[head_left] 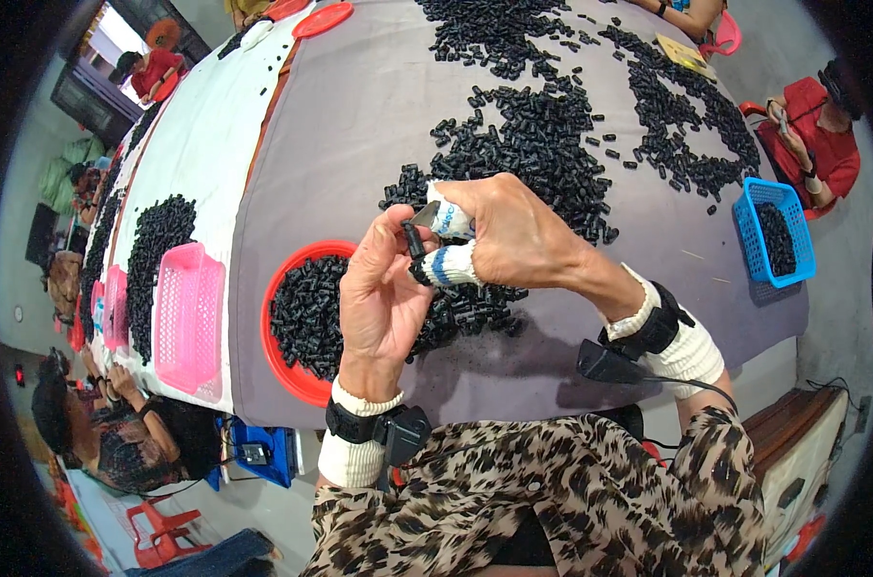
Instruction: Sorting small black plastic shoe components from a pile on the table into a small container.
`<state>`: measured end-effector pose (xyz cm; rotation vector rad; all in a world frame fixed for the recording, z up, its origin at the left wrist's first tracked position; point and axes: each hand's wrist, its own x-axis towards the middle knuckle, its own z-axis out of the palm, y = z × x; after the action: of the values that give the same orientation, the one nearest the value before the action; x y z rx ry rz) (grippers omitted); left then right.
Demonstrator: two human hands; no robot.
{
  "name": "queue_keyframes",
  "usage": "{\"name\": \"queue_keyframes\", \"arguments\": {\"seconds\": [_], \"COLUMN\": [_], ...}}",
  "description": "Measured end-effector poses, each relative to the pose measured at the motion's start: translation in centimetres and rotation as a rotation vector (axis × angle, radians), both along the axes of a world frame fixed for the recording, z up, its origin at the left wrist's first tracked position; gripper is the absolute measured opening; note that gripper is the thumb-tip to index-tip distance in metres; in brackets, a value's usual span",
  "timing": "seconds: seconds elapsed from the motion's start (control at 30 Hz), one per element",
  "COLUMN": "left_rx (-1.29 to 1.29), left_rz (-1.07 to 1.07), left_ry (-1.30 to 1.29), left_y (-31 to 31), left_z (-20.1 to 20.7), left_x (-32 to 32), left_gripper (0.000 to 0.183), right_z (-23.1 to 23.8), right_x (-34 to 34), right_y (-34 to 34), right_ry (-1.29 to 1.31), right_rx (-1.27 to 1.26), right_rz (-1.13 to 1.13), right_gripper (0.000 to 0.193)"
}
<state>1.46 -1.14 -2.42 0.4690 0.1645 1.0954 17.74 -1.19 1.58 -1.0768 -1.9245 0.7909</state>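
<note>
Pinching a small black cylindrical piece [416,240] between thumb and fingertips, the left hand [379,298] sits near the middle of the scene, palm turned up, above the near part of the table. Right hand [532,231]: closed around a small grey blade [425,214], which lies at the far end of the piece; whether the edge touches cannot be told. White wraps [460,264] with blue marks cover the right thumb and a finger. Just left of the left wrist, a red round tray [311,393] holds many similar black pieces. Beyond the hands, a loose heap of black pieces [537,135] spreads over the grey tablecloth [330,144]. Farther left, a pink perforated basket [188,317] stands on white cloth [201,144]; at the right edge, a blue perforated basket [790,277] holds more black pieces, near a seated person in red [826,139].
</note>
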Motion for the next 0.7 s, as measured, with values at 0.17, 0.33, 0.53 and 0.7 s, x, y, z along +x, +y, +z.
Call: {"name": "queue_keyframes", "arguments": {"seconds": [0.17,0.33,0.53,0.7], "left_rx": [-0.019,-0.01,-0.041,-0.016], "left_rz": [0.058,0.064,0.068,0.112], "left_ry": [0.14,0.206,0.19,0.194], "left_y": [-0.14,0.08,0.14,-0.34], "left_z": [0.25,0.42,-0.29,-0.2], "left_x": [0.18,0.36,-0.15,0.2], "left_gripper": [0.022,0.02,0.022,0.025], "right_z": [0.13,-0.07,-0.4,-0.15], "right_x": [0.02,0.13,0.14,0.49], "right_y": [-0.12,-0.21,0.08,-0.08], "right_ry": [-0.039,-0.051,-0.036,-0.011], "right_rx": [0.055,0.047,0.07,-0.02], "right_rz": [-0.021,-0.041,-0.058,-0.072], "right_gripper": [0.027,0.027,0.026,0.024]}}
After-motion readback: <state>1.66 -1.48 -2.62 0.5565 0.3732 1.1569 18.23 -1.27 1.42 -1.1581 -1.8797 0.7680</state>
